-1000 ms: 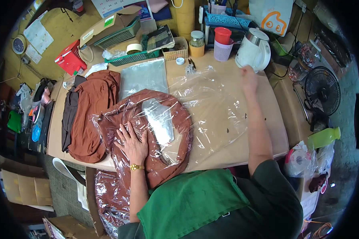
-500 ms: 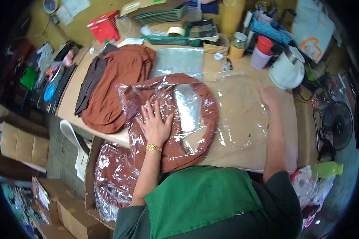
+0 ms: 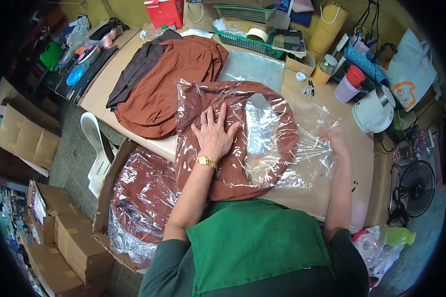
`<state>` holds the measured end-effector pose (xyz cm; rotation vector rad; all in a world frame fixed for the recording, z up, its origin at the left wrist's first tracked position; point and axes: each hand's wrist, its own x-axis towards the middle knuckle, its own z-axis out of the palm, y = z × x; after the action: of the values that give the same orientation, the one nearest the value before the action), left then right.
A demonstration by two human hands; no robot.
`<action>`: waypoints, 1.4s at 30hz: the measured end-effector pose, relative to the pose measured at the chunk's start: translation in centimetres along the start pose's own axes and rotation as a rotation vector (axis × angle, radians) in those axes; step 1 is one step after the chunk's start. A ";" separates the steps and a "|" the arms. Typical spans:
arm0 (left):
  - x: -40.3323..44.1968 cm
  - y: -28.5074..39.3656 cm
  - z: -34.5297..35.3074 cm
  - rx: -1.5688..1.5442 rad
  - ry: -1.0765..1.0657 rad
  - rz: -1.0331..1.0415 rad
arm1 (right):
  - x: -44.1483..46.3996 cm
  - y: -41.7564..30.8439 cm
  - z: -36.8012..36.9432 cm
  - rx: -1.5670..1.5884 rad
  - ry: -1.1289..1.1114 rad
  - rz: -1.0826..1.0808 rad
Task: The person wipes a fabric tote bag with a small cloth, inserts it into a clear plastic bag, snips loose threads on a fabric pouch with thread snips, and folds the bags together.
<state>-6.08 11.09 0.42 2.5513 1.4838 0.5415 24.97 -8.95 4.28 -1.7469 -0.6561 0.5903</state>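
Right hand [image 3: 334, 139]: blurred; whether its fingers grip the clear film [image 3: 308, 166] cannot be told. Left hand [image 3: 215, 138]: hides part of the brown fabric [image 3: 228, 183]. Red box [image 3: 164, 14], far left, and dark shirt [image 3: 282, 285], near: cut off by the edges.

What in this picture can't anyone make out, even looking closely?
All in the head view:
- Right hand: fingers blurred beside shiny clear plastic; grip unclear.
- Brown fabric beneath the left hand: covered by that hand.
- Cardboard box bottom: hidden by a wrapped bundle.
- Red box: cut by the top edge.
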 end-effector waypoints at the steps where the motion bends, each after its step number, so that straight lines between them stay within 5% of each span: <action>1: 0.5 0.0 -1.4 -0.055 -0.077 -0.014 | -0.2 -3.2 -1.3 -0.019 -0.080 -0.122; 2: 0.8 -0.4 -2.2 -0.107 -0.158 -0.024 | -0.7 -6.5 -2.4 0.012 -0.100 -0.240; 4: 1.2 -1.2 -2.9 -0.075 0.048 0.009 | -1.7 -12.2 -3.9 0.127 -0.082 -0.475; 7: 0.1 -3.6 -3.2 -0.068 0.170 0.008 | 2.5 -17.1 -2.8 0.216 -0.166 -0.422; 14: -6.9 -5.9 1.2 -0.868 0.374 -0.065 | -0.9 -27.8 6.5 0.229 -0.437 -0.634; 16: -8.2 -5.1 1.4 -1.319 0.258 -0.164 | -1.6 -28.9 6.8 0.199 -0.489 -0.686; 19: -8.3 -2.7 1.2 -1.594 0.160 -0.320 | -1.6 -28.9 5.1 0.119 -0.487 -0.721; 22: -7.2 -2.0 -0.6 -2.057 -0.353 -0.442 | -0.6 -27.2 1.6 0.004 -0.396 -0.706; 23: -6.4 -4.8 1.9 -2.406 -0.592 -0.278 | 0.3 -26.2 0.1 -0.045 -0.342 -0.678; 25: -5.7 -4.7 -3.2 -1.803 -0.232 -0.246 | 1.2 -23.6 -2.4 -0.152 -0.222 -0.601; 27: -5.6 -6.9 -8.4 -1.545 0.089 -0.264 | 2.5 -19.6 -4.2 -0.266 -0.091 -0.456; 29: -5.9 -11.4 -10.8 -1.383 0.131 -0.060 | 2.6 -14.5 -4.3 -0.369 0.014 -0.255; 32: -6.4 -15.2 -12.1 0.195 0.282 -0.092 | -1.0 -6.2 -1.1 -0.309 0.004 0.059; 33: -5.6 -13.3 -12.6 0.179 0.472 0.053 | -2.7 -3.4 0.6 -0.180 -0.013 0.073; 35: -3.8 -5.4 -13.5 -0.652 0.226 0.092 | -4.7 -2.8 3.5 -0.021 -0.193 0.080; 37: -2.9 2.1 -12.1 -0.588 0.102 0.589 | -6.0 -3.0 6.0 0.032 -0.267 0.043; 38: -3.1 6.4 -10.9 -0.816 0.151 0.737 | -6.3 -4.0 7.1 0.108 -0.373 -0.009; 41: -1.3 10.6 -7.9 -0.458 0.267 0.893 | -6.5 -6.1 6.0 0.196 -0.484 -0.059; 42: -0.2 10.1 -7.4 -0.412 0.120 0.907 | -6.2 -6.5 5.3 0.204 -0.499 -0.056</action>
<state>-0.78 5.47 10.26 2.7249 0.0948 0.9756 15.98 -8.12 9.63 -1.3913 -0.9483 1.0326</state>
